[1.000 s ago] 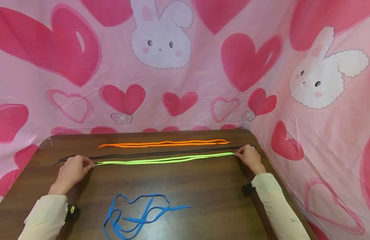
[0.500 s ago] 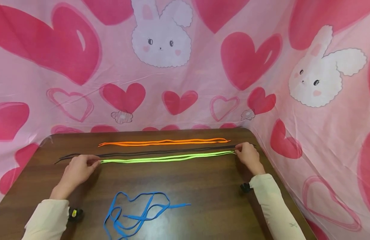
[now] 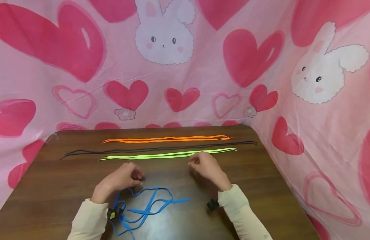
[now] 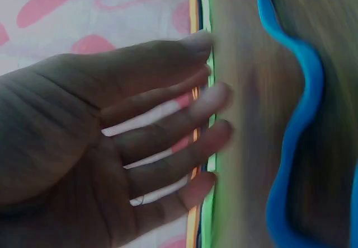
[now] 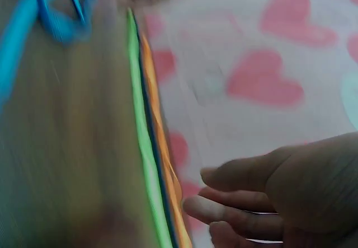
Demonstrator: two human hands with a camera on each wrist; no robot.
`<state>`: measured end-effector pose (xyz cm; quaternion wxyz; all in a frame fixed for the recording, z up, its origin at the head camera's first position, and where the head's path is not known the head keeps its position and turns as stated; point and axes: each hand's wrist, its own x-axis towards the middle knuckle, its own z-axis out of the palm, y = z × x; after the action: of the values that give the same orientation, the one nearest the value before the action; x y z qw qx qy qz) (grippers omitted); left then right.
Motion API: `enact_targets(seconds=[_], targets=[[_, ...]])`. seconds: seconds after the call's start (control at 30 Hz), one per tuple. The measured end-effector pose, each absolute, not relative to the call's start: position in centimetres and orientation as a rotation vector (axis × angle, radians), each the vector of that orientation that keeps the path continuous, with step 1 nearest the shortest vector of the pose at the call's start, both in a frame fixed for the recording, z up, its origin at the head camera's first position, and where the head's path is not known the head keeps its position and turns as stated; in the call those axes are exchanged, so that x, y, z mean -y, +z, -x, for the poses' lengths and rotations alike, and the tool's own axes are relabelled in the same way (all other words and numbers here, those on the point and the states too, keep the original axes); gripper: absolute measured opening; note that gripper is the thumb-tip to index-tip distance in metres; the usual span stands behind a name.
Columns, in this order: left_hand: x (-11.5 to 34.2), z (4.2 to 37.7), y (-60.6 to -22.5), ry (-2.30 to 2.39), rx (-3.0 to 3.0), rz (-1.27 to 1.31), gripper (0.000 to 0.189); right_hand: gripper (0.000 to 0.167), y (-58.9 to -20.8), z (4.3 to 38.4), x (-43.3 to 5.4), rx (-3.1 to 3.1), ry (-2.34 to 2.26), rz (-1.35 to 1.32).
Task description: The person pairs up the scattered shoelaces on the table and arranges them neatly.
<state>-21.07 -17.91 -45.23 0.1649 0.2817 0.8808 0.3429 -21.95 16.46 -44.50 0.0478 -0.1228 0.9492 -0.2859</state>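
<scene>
A blue shoelace (image 3: pixel 147 210) lies loosely tangled on the near half of the table. Just above its left part hovers my left hand (image 3: pixel 120 178), fingers relaxed and apart with nothing between them, as the left wrist view confirms. A neon green shoelace (image 3: pixel 155 155), doubled lengthwise, stretches across the table farther back. Near its right half is my right hand (image 3: pixel 207 168), fingers loosely bent and holding nothing. Behind the green one run a dark shoelace (image 3: pixel 161 148) and, farthest back, an orange shoelace (image 3: pixel 170 139), both laid out roughly parallel to it.
The brown wooden table (image 3: pixel 68 186) has rounded far corners. A pink cloth (image 3: pixel 202 73) with hearts and rabbits hangs behind it and along the right side. Each wrist wears a small black camera.
Both hands have let go of the green shoelace's ends and moved inward and nearer. My left hand has come over to the blue shoelace. The green shoelace stays stretched out.
</scene>
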Motion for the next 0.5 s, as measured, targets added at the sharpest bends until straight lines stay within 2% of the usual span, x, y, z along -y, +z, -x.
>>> enact_targets(seconds=[0.17, 0.33, 0.5], targets=[[16.5, 20.8, -45.6, 0.946, -2.523, -0.637, 0.027, 0.023, -45.5, 20.3, -11.3, -2.737, -0.761, 0.549], [15.2, 20.3, -45.9, 0.867, -2.534, -0.505, 0.022, 0.028, -46.1, 19.2, -8.3, -2.715, -0.582, 0.616], [14.5, 20.0, -46.1, 0.775, -2.574, -0.436, 0.015, 0.021, -46.4, 18.9, -6.7, -2.715, -0.518, 0.619]])
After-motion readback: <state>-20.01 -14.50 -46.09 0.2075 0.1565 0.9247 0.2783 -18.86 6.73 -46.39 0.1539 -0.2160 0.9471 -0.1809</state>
